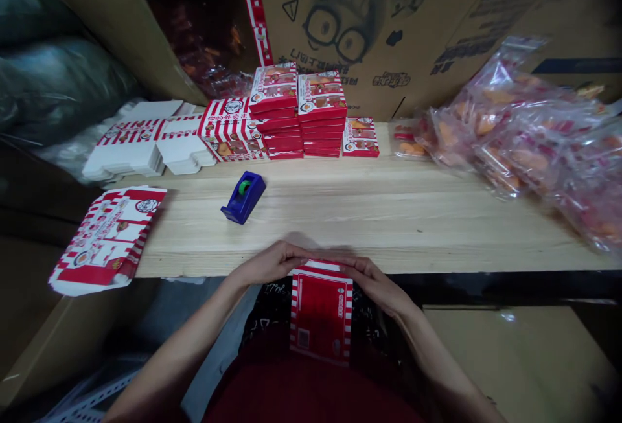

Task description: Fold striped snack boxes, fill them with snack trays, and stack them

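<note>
Reaching in from 7 and 5 o'clock with wrists bent inward, the left grip [272, 263] and right grip [374, 285] sit close together, clamped on the top edge of a flat red-and-white box [321, 314] hanging below the near edge of the bench [369, 228] at 6 o'clock.

Wooden bench [369, 216]: far edge carries stacked cartons [297, 112] and flat blanks [129, 154]. Plastic bags [515, 144] occupy right end. Tape dispenser [243, 197] lies mid-surface. Loose carton [107, 238] overhangs left edge.
</note>
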The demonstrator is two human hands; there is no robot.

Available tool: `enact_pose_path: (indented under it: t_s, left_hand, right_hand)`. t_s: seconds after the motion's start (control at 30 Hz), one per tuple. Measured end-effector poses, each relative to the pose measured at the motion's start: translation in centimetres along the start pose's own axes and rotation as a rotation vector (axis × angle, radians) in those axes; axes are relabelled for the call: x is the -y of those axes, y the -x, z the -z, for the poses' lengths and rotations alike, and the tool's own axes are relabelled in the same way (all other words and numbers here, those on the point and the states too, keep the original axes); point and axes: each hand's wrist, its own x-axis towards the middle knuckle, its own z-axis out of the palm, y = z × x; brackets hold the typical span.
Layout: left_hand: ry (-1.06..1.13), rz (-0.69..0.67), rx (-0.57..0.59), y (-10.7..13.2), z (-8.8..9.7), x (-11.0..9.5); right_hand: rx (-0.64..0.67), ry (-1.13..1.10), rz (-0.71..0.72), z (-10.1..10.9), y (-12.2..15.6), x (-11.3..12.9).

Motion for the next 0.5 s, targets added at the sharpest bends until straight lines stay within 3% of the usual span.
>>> enact_pose_path:
  t_s: [0.2,0.37,0.5]
  left_hand:
    - [0.085,0.013,0.098,-0.7,1.6,0.2]
    - [0.004,-0.048,0.026,0.6,1.1,-0.4]
    - [-0.068,-0.066,0.050,2.2,0.2,-1.2]
  right_hand:
    - [0.052,0.327,0.109,0.3,0.8,1.1]
    - [0.076,0.474,0.137,0.7,1.8,0.4]
    - [0.069,0.536,0.200,0.4,2.2,0.0]
